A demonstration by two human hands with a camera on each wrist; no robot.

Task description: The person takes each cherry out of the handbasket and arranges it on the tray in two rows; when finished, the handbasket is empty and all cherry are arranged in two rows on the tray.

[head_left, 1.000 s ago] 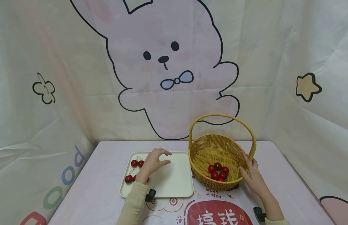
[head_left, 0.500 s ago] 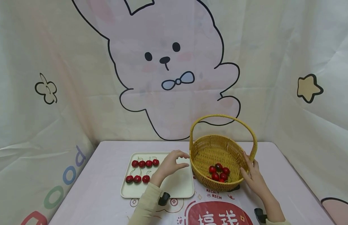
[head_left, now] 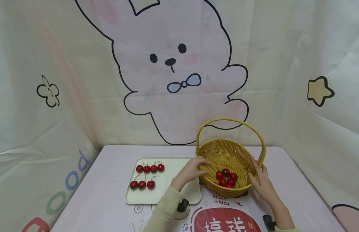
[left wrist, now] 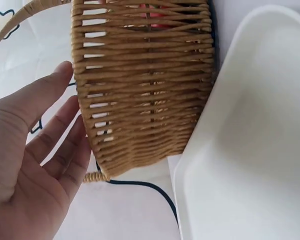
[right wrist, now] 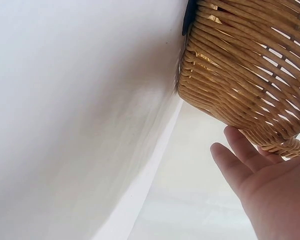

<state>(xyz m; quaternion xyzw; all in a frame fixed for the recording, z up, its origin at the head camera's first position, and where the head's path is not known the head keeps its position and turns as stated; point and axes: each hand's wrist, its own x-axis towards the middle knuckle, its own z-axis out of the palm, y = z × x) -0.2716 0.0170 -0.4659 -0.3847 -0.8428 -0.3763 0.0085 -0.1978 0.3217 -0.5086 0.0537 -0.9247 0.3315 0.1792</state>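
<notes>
A yellow wicker basket (head_left: 204,187) with a tall arched handle stands on the right of the table, with several red cherries (head_left: 222,182) at its bottom. My right hand (head_left: 263,183) holds the basket's right rim near the handle's base, thumb over the inner side. The right wrist view shows fingers (right wrist: 242,150) against the outer weave. At the left rim is my left hand (head_left: 189,170), thumb and fingers apart with nothing between them. In the left wrist view these fingers (left wrist: 65,135) lie close to the rim; whether they touch it I cannot tell.
A cream tray (head_left: 179,199) lies left of the basket, close against it. On it are two rows of stemmed cherries (head_left: 142,184), three in the front row and several behind. A printed cloth (head_left: 225,222) covers the table, and a curtain with a cartoon figure hangs behind.
From over the tray, my left hand has moved right to the basket's left rim, uncovering the cherries beneath it. My right hand stays on the basket's right rim.
</notes>
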